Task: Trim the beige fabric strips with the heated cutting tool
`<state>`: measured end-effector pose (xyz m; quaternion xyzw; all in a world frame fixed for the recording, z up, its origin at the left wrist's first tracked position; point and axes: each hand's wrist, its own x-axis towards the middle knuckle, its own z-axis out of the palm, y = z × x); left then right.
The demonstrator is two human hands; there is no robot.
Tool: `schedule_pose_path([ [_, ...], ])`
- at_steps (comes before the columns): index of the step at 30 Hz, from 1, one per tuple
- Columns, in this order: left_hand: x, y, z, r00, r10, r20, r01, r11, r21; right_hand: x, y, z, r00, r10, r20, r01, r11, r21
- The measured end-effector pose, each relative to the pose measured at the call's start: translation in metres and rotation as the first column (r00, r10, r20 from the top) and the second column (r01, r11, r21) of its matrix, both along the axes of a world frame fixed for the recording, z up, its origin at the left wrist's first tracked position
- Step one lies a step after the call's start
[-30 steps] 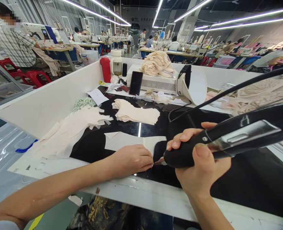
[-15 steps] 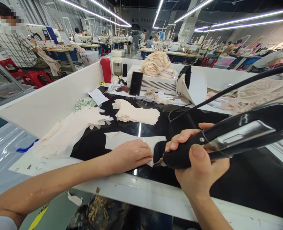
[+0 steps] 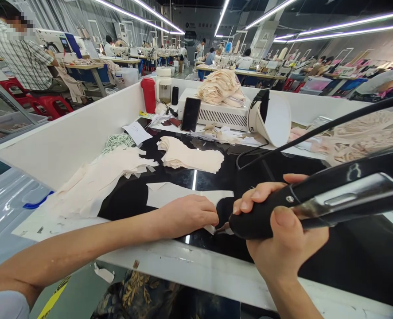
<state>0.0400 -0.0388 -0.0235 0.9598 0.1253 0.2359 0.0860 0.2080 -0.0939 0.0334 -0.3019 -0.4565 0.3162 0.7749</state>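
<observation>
My right hand (image 3: 289, 235) is wrapped around a bulky black tool (image 3: 316, 204) with a silver panel, its long body running off to the right. The tool's exact kind does not show. Its rounded front end points left, close to my left fingertips. My left hand (image 3: 189, 215) has its fingers bunched and pressed on the right part of a cream fabric piece (image 3: 166, 195), which lies flat on the black table surface (image 3: 126, 199). The fingers cover part of that piece. Something small and pale between the two hands is partly hidden.
Behind lies a stack of cream cut pieces (image 3: 191, 155); a larger cream pile (image 3: 99, 177) spreads left beside green cord (image 3: 118, 141). Farther back stand a phone (image 3: 190, 114), a red cup (image 3: 148, 95), and a white visor (image 3: 276, 119). A black cable (image 3: 302, 130) arches over the right side.
Both hands have shifted slightly right, with the tool. My left fingers now cover more of the fabric piece's right end. The view has also shifted a little.
</observation>
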Motion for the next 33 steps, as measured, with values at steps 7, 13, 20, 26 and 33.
schedule_pose_path([
  [7, -0.007, 0.001, -0.002, 1.0, -0.014, -0.012, 0.014, 0.999, 0.031, 0.0, 0.001, 0.001, 0.999, 0.021, -0.026, -0.02, 1.0, 0.018],
  [13, -0.014, -0.001, -0.001, 0.999, -0.036, -0.021, 0.038, 0.994, 0.1, -0.001, 0.002, 0.002, 1.0, 0.002, -0.022, -0.002, 1.0, 0.008],
  [20, -0.018, 0.001, -0.004, 0.997, -0.048, -0.053, 0.056, 0.984, 0.171, 0.001, 0.001, 0.002, 1.0, 0.003, -0.008, -0.002, 1.0, 0.009],
  [26, -0.019, 0.002, -0.009, 0.997, -0.061, -0.038, 0.066, 0.982, 0.176, 0.001, 0.002, 0.003, 1.0, 0.007, -0.015, -0.007, 1.0, 0.008],
  [33, -0.019, 0.0, -0.008, 0.999, -0.047, -0.018, 0.05, 0.973, 0.225, 0.001, 0.003, 0.003, 1.0, 0.01, -0.03, -0.01, 1.0, -0.002],
])
